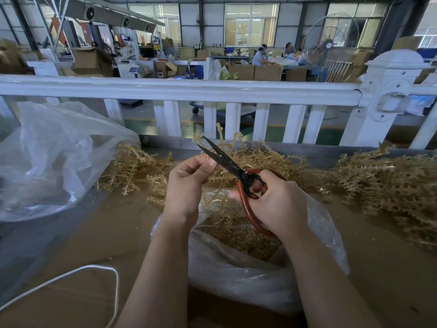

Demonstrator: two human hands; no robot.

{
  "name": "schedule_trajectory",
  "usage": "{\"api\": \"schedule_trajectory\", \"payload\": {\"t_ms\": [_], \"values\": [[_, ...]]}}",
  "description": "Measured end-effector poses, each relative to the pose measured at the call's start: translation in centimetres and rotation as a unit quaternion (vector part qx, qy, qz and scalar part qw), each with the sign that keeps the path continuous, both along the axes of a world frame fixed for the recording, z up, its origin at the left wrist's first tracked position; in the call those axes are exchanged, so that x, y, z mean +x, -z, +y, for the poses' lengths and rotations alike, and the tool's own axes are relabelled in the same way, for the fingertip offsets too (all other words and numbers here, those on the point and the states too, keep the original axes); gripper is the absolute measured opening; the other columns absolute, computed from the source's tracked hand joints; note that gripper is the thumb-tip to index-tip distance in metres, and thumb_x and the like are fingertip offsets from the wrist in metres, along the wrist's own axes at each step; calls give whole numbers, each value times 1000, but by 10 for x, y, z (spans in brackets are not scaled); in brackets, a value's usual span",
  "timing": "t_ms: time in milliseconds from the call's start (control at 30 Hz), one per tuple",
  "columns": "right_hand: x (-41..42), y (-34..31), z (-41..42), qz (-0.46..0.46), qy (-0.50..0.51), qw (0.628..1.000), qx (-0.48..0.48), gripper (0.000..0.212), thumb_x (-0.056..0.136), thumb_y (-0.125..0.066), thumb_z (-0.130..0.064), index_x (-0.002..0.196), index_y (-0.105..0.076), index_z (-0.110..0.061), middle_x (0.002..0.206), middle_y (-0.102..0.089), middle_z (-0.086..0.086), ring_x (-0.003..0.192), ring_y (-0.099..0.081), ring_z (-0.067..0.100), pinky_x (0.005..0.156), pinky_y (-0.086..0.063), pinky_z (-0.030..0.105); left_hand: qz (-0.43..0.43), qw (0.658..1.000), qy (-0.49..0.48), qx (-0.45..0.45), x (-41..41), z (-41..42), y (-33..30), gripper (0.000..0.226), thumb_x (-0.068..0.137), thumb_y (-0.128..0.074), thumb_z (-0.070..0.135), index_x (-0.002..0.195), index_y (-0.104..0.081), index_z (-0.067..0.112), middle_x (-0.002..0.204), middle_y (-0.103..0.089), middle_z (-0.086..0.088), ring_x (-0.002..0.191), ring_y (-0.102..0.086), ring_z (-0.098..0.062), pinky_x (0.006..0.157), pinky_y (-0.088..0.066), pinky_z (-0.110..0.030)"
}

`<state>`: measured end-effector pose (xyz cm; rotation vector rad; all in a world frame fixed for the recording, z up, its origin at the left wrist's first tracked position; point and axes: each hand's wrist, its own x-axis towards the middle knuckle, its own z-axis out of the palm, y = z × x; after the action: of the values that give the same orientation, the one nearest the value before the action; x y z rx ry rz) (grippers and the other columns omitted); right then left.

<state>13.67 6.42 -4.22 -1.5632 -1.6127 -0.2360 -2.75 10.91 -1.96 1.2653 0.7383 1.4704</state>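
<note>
My right hand (276, 204) grips the red-brown handles of a pair of black-bladed scissors (224, 159), blades slightly parted and pointing up-left. My left hand (186, 183) pinches a small tan plastic piece (214, 171) right at the blades. Below both hands sits an open clear plastic bag (248, 275) holding many small tan cut pieces. Piles of tan plastic sprue strips (390, 185) lie across the back of the brown table (94, 233).
A large crumpled clear bag (52, 157) lies at the left. A white cord (99, 268) loops at the front left. A white railing (189, 91) runs behind the table. Beyond it is a workshop with boxes, a standing fan (331, 41) and seated people.
</note>
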Motion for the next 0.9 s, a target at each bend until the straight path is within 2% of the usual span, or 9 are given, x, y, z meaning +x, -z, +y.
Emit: {"api": "schedule_trajectory", "payload": {"t_ms": [167, 267, 367, 433, 567, 633, 767, 900], "values": [[0, -1, 1, -3, -10, 1000, 3, 67, 70, -50, -86, 85, -69, -24, 70, -66, -16, 56, -60, 6, 49, -42, 14, 7, 1000, -4, -10, 0, 0, -1, 21, 90, -65, 13, 76, -75, 25, 72, -69, 14, 68, -58, 4, 69, -43, -18], [0, 0, 2, -12, -4, 1000, 4, 67, 71, -49, -86, 88, -69, -24, 73, -68, -15, 58, -63, 8, 50, -49, 21, -4, 1000, -3, -11, 0, -1, -1, 18, 90, -65, 12, 80, -75, 23, 70, -69, 14, 66, -59, 5, 64, -46, -12], [0, 0, 1, -13, 2, 1000, 5, 68, 70, -48, -87, 87, -69, -25, 71, -68, -15, 58, -62, 7, 51, -50, 21, 1, 1000, -10, -19, 0, -1, -1, 15, 90, -65, 14, 82, -75, 22, 70, -67, 15, 67, -56, 3, 67, -44, -16], [0, 0, 2, -12, 2, 1000, 3, 70, 70, -46, -88, 88, -69, -24, 70, -67, -15, 57, -63, 7, 51, -52, 22, -2, 1000, -9, -20, 0, -1, -1, 15, 91, -65, 13, 82, -74, 21, 69, -67, 15, 66, -55, 4, 63, -45, -12], [0, 1, 2, 0, -4, 1000, 6, 72, 68, -45, -89, 82, -68, -23, 65, -63, -15, 55, -59, 7, 50, -46, 18, 0, 1000, -12, -20, 1, 0, -1, 14, 91, -65, 12, 84, -74, 20, 68, -67, 15, 65, -55, 4, 61, -44, -9], [1, 1, 1, 3, -6, 1000, 6, 71, 68, -46, -89, 82, -67, -23, 64, -62, -15, 54, -58, 6, 50, -43, 15, -4, 1000, -12, -20, 2, 0, -1, 16, 91, -66, 12, 81, -74, 21, 68, -66, 15, 65, -54, 3, 61, -43, -9], [2, 2, 2, 7, -14, 1000, 4, 70, 69, -48, -88, 84, -69, -23, 65, -62, -16, 56, -59, 5, 52, -46, 16, -7, 1000, -9, -14, 1, 0, -1, 21, 90, -66, 12, 74, -73, 23, 68, -65, 14, 65, -51, 0, 61, -42, -10], [3, 2, 2, -17, -7, 1000, -2, 70, 72, -47, -88, 91, -69, -24, 71, -68, -15, 60, -64, 5, 53, -53, 22, 4, 1000, -8, 3, 1, 0, 0, 27, 91, -63, 6, 72, -72, 23, 68, -66, 15, 66, -56, 4, 62, -44, -9]]}}
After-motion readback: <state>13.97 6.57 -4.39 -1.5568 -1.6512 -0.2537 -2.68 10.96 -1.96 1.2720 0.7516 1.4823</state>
